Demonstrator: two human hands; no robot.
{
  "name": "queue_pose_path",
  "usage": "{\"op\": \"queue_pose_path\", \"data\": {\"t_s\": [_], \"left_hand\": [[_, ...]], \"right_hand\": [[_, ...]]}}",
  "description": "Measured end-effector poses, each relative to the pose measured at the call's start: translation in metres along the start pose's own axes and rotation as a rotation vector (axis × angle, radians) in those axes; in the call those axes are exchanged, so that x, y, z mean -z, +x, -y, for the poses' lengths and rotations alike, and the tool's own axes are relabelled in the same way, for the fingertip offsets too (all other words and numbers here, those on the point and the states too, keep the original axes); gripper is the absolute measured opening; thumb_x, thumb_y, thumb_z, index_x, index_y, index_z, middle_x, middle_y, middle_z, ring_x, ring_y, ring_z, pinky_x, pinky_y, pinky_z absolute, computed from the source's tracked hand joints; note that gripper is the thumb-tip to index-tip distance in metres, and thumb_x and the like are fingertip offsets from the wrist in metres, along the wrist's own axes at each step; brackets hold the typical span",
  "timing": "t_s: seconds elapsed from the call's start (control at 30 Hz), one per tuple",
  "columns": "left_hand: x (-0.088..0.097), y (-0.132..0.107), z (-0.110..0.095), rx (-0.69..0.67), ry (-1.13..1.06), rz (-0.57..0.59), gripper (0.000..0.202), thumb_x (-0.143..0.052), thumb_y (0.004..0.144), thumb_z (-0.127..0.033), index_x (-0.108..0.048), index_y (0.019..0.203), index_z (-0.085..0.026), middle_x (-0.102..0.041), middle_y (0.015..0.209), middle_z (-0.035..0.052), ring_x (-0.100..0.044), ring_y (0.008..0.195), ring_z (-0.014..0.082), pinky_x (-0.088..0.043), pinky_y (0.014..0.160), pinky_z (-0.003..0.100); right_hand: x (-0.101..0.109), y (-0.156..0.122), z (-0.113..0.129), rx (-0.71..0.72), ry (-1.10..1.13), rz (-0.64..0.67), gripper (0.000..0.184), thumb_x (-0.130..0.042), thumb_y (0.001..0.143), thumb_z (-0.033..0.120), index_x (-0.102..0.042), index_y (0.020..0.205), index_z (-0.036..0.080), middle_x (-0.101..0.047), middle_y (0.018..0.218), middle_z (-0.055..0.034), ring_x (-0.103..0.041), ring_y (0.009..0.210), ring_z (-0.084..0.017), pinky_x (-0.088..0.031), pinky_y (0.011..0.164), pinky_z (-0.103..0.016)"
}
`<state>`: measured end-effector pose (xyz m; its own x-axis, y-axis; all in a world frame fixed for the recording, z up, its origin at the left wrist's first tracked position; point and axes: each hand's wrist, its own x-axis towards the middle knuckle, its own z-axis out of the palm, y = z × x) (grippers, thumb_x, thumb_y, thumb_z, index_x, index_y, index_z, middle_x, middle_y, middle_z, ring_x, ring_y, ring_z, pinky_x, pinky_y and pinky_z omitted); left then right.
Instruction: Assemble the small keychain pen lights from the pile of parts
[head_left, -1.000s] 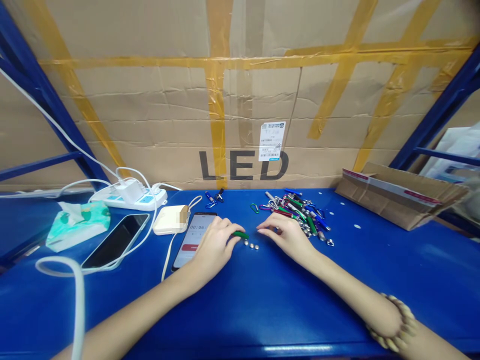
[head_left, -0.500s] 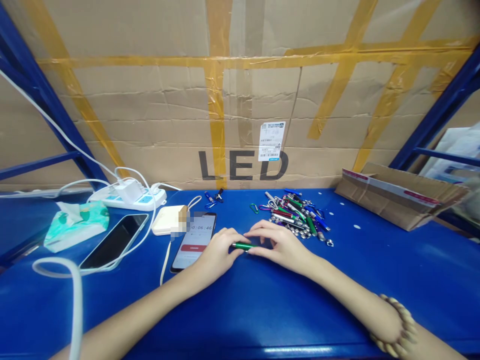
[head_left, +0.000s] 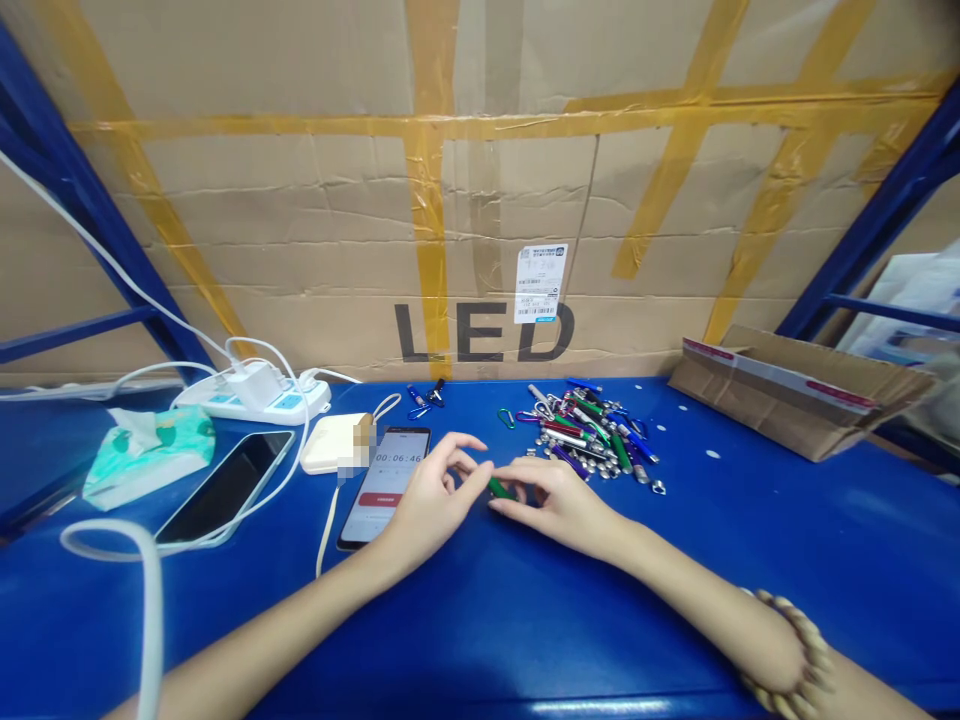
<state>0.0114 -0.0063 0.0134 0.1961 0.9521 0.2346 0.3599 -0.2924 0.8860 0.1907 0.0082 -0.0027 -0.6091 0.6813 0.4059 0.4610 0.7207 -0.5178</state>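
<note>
Between the fingers and thumb of my right hand (head_left: 551,495) is a small green metal tube (head_left: 500,488), like a mini flashlight, tilted and partly hidden. The thumb of my left hand (head_left: 442,495) reaches to the near-left end of the tube; whether it presses on it I cannot tell. The left index finger is stretched out above, apart from the thumb. Just behind my right hand lies a pile of coloured mini flashlights (head_left: 622,450) with metal clips and small silver parts. A green carabiner (head_left: 507,418) lies at the pile's left side.
Left of my hands, a phone (head_left: 375,520) shows a timer. Further left are a cream power bank (head_left: 326,445), a second phone (head_left: 225,490), a tissue pack (head_left: 150,465) and a power strip (head_left: 292,402) with cables. An open cardboard box (head_left: 780,395) stands at the right.
My left fingers have come off the green tube and lifted apart, with the thumb near its end. The tube has tilted and sits more within my right fingers.
</note>
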Motion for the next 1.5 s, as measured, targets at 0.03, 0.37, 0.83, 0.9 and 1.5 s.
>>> {"op": "queue_pose_path", "data": {"t_s": [0.03,0.37,0.83,0.9,1.5], "left_hand": [[0.000,0.000,0.000,0.017,-0.072,-0.026,0.018,-0.050,0.081,-0.032,-0.054,0.093,-0.019,-0.059,0.067,-0.0013,-0.055,0.066,0.0153,-0.037,0.057,0.024],[-0.001,0.004,0.007,0.072,-0.222,-0.087,0.011,-0.046,0.078,-0.026,-0.048,0.085,-0.019,-0.054,0.058,-0.0037,-0.050,0.059,0.0143,-0.034,0.055,0.025],[0.004,0.002,-0.001,0.032,-0.265,-0.191,0.009,-0.045,0.076,-0.022,-0.045,0.085,-0.019,-0.053,0.058,-0.0047,-0.046,0.056,0.0128,-0.032,0.055,0.025],[0.003,0.002,-0.001,0.027,-0.275,-0.192,0.009,-0.045,0.076,-0.023,-0.044,0.084,-0.019,-0.052,0.058,-0.0048,-0.047,0.057,0.0131,-0.032,0.055,0.025],[0.005,0.003,-0.002,0.048,-0.294,-0.204,0.011,-0.044,0.072,-0.018,-0.046,0.082,-0.020,-0.053,0.057,-0.0057,-0.043,0.051,0.0114,-0.032,0.053,0.022]], "right_hand": [[0.000,-0.001,0.001,0.016,0.017,0.026,0.027,-0.055,0.084,0.036,-0.066,0.102,0.018,-0.061,0.071,-0.0024,-0.053,0.062,-0.013,-0.042,0.060,-0.023],[0.004,0.001,-0.003,-0.113,-0.332,0.080,0.022,-0.057,0.083,0.030,-0.068,0.102,0.027,-0.066,0.084,-0.0025,-0.061,0.077,-0.016,-0.043,0.060,-0.021],[0.006,0.001,-0.009,-0.043,-0.144,-0.045,0.025,-0.058,0.082,0.033,-0.064,0.104,0.022,-0.060,0.096,-0.0045,-0.058,0.083,-0.015,-0.048,0.074,-0.025],[-0.003,0.001,0.000,0.083,0.019,0.067,0.021,-0.059,0.082,0.033,-0.065,0.099,0.022,-0.060,0.095,-0.0033,-0.058,0.086,-0.014,-0.046,0.078,-0.024],[0.012,0.005,-0.019,-0.258,-0.329,0.040,0.012,-0.061,0.077,0.033,-0.068,0.077,0.024,-0.065,0.067,0.0022,-0.060,0.063,-0.012,-0.041,0.055,-0.020]]}}
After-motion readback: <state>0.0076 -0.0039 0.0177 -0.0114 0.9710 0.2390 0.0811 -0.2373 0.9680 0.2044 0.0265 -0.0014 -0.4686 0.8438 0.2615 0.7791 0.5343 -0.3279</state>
